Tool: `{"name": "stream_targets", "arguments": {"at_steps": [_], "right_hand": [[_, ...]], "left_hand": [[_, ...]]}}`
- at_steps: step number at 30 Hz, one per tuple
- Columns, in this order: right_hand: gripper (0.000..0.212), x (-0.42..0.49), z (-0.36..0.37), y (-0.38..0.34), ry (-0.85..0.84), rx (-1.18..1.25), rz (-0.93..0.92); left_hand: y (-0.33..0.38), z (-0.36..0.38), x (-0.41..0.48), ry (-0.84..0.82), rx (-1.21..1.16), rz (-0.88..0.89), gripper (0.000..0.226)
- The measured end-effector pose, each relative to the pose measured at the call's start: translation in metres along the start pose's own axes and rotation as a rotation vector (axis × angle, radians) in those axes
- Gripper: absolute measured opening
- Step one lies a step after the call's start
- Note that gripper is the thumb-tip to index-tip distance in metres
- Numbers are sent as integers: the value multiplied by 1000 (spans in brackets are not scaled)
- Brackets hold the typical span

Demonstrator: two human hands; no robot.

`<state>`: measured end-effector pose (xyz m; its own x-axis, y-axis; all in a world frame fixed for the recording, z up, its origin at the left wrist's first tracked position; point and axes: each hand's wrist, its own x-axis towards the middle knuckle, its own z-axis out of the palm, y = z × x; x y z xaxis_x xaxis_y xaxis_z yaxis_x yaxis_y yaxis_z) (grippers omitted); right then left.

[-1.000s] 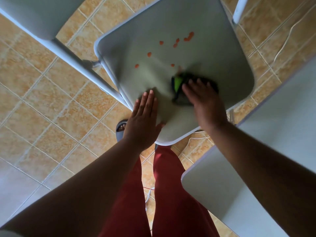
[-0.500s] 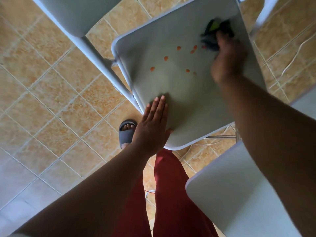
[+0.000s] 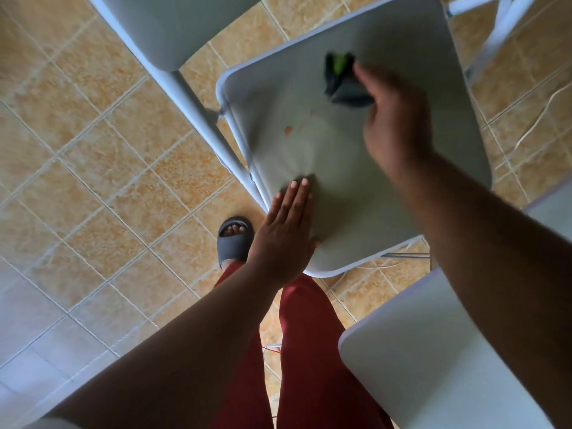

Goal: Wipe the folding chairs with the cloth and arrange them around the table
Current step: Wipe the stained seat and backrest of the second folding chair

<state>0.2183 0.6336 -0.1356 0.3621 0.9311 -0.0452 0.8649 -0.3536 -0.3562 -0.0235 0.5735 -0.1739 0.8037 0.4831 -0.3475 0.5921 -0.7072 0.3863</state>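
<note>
A pale grey folding chair seat (image 3: 433,187) fills the upper middle of the head view. My right hand (image 3: 397,119) presses a dark cloth with a green patch (image 3: 342,78) onto the far part of the seat; the cloth is blurred. One orange spot (image 3: 288,130) shows on the seat left of the hand, with a faint smear beside it. My left hand (image 3: 286,230) lies flat, fingers together, on the seat's near left corner.
Another grey chair panel (image 3: 173,29) and its white leg (image 3: 204,119) stand at the upper left. A grey-white surface (image 3: 433,376) juts in at the lower right. Tan floor tiles, my red trousers (image 3: 309,351), a grey sandal (image 3: 233,239) and white cables (image 3: 538,116) lie below.
My right hand swept the cloth from the seat's middle to its far right, then back left across the orange spots. Most spots are gone. My left hand stayed flat on the near corner.
</note>
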Motion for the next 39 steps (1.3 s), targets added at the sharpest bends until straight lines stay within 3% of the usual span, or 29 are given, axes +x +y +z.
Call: {"name": "stream_targets", "arguments": {"at_steps": [4, 8, 13, 16, 21, 24, 27, 30, 33, 39], "right_hand": [[46, 37, 27, -16, -56, -98, 81], [43, -8, 64, -60, -265, -136, -339], [48, -22, 32, -8, -566, -113, -629], [51, -9, -12, 34, -647, -82, -516], [52, 24, -54, 42, -487, -53, -340], [55, 64, -20, -2, -398, -38, -384], [52, 98, 29, -58, -368, -62, -580], [48, 106, 68, -88, -547, -153, -767], [56, 111, 60, -60, -625, -178, -788], [62, 125, -14, 58, -544, -295, -473]], "left_hand": [[0, 1, 0, -29, 5, 2, 81], [-1, 0, 0, -6, -11, 2, 81], [-2, -1, 1, -35, -16, 14, 85], [-3, -2, 0, -36, -8, 20, 87], [-4, -3, 0, -40, -15, 8, 90], [-4, -2, 0, -37, -24, 0, 90], [-6, -1, 0, -20, -27, 11, 90], [-9, 1, 0, 6, -21, 27, 87], [-9, 1, 0, 8, -17, 24, 85], [-8, 0, 1, -17, 9, 20, 88]]}}
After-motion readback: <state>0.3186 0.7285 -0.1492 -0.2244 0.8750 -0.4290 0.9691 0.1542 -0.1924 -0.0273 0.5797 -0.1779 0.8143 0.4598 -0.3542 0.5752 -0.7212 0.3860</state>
